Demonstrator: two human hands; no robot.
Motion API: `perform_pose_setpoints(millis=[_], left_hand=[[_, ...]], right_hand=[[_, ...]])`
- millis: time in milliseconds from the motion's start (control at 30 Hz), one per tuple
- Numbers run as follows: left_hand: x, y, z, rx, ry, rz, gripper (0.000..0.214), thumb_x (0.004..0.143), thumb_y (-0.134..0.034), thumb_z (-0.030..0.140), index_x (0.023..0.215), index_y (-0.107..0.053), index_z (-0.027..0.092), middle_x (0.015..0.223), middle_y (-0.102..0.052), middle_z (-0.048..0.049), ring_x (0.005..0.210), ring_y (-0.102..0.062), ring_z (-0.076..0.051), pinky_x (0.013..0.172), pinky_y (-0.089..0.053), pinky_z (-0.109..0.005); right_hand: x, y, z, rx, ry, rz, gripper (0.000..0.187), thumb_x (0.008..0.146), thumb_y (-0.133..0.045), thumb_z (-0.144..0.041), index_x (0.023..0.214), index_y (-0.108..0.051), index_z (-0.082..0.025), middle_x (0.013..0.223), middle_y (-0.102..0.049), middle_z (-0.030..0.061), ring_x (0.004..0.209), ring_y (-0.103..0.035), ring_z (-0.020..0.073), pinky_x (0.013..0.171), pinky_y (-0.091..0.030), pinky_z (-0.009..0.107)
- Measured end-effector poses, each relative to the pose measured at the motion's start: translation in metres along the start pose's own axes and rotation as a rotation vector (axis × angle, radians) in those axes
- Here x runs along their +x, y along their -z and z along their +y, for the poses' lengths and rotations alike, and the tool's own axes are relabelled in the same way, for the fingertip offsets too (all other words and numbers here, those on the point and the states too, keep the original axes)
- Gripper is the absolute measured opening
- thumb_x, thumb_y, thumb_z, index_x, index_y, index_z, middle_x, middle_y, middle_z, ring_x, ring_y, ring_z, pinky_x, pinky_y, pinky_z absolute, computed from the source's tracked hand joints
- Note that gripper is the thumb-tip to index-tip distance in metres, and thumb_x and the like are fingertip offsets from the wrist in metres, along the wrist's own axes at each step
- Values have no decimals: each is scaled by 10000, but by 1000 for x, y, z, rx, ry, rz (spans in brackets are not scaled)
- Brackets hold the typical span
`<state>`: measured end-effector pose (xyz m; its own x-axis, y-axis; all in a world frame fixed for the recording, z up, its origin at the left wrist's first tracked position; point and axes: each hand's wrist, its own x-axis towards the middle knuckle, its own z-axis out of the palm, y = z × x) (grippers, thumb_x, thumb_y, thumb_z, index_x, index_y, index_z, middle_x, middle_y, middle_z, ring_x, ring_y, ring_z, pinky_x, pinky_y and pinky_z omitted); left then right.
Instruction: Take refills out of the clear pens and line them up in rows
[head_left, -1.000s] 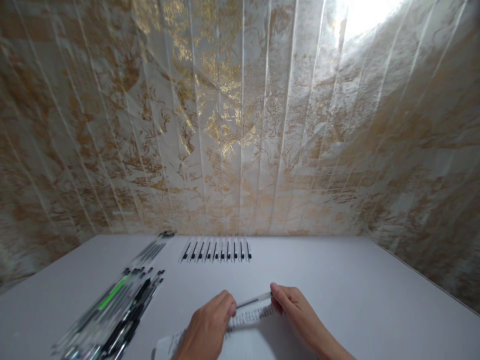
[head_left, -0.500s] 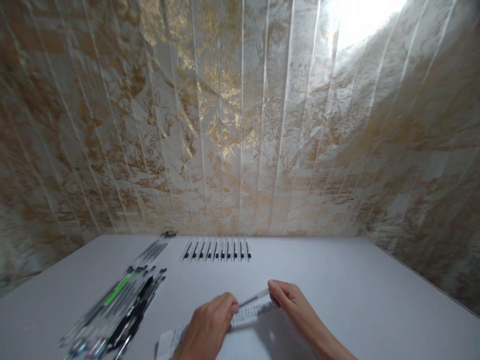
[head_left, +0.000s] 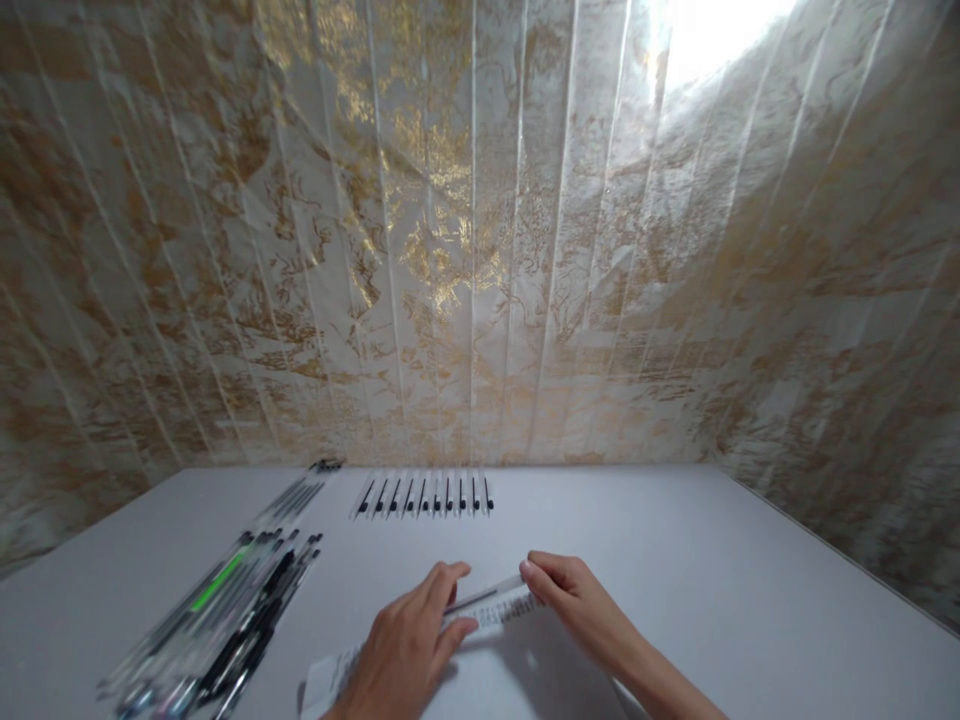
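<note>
My right hand pinches one end of a slim pen, a pale tube with a dark line inside. The pen slants down to the left. My left hand is at its other end, with thumb and fingers spread apart. That end of the pen is partly hidden behind the left hand. Below both hands lies a white paper with rows of dark print, partly covered by my hands and forearms.
A neat row of clear pens with black parts lies at the table's back. On the left is a long pile of pens, one bright green, with thin dark refills behind it. A patterned gold-and-silver curtain hangs beyond the white table.
The fingers of my left hand have opened from around the pen's left end. My right hand still grips the other end. The whole view has shifted slightly.
</note>
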<state>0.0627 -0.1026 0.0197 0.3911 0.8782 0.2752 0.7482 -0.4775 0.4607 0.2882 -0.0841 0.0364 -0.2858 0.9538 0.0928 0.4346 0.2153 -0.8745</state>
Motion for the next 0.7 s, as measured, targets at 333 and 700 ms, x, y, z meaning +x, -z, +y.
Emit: perform_pose_setpoints(millis=[333, 700], left_hand=[[1, 0, 6, -111, 41, -74, 233, 955, -341, 253, 830, -536, 235, 815, -653, -10, 740, -636, -177, 653, -410, -244], [1, 17, 13, -309, 86, -150, 115, 872, -516, 306, 953, -532, 226, 744, -604, 47, 666, -563, -146, 627, -355, -224]], right_hand=[[-4, -2, -1, -59, 88, 60, 502, 899, -357, -627, 627, -388, -207, 619, -376, -41, 614, -383, 128, 582, -285, 239], [-5, 12, 6, -319, 323, 4, 456, 974, -319, -508, 638, -380, -206, 630, -420, -35, 611, -416, 121, 601, -300, 242]])
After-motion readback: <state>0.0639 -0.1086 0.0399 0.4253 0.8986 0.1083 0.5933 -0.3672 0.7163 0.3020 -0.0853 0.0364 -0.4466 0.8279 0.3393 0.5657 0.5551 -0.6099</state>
